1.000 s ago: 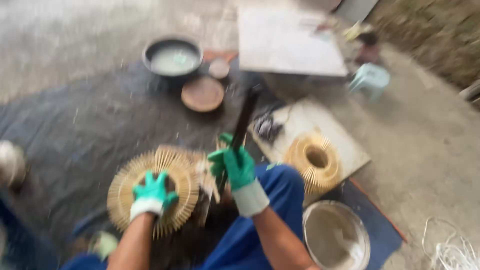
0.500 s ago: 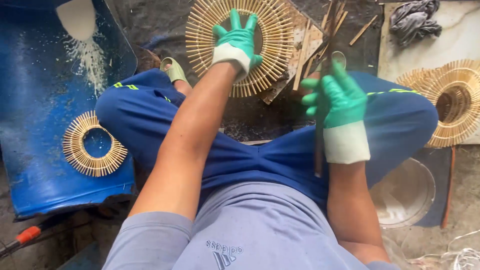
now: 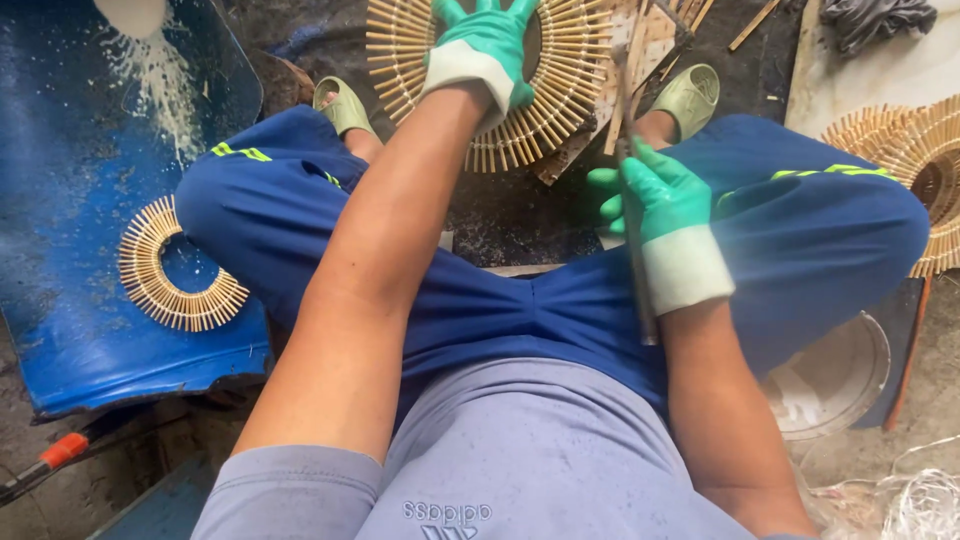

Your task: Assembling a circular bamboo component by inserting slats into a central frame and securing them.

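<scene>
**Gloved hands on the bamboo ring**

Both hands wore green gloves. Left hand [image 3: 480, 55] lay spread, fingers open, pressing flat on the bamboo ring [image 3: 560, 100], which rested on the dark ground just beyond the person's knees. Right hand [image 3: 655, 205] was closed around a thin dark tool [image 3: 632, 200], held near upright just right of the ring, its upper end reaching toward the ring's outer spokes and a small board [image 3: 655, 40] with loose sticks beside it.

Judging from this hold, the work would go best with the left palm keeping the ring from turning while the tool meets one spoke at a time, squarely, with the gloved fingers clear of the tool's end.

Green sandals [image 3: 690, 95] flanked the ring. Left of the ring, well apart, a smaller bamboo ring [image 3: 150, 290] lay on a blue sheet [image 3: 60, 200] dusted with white powder. Right of the ring, more bamboo rings [image 3: 920, 150] were stacked on a pale slab, and nearer the person a white bucket [image 3: 840, 375] stood by the right knee.
</scene>
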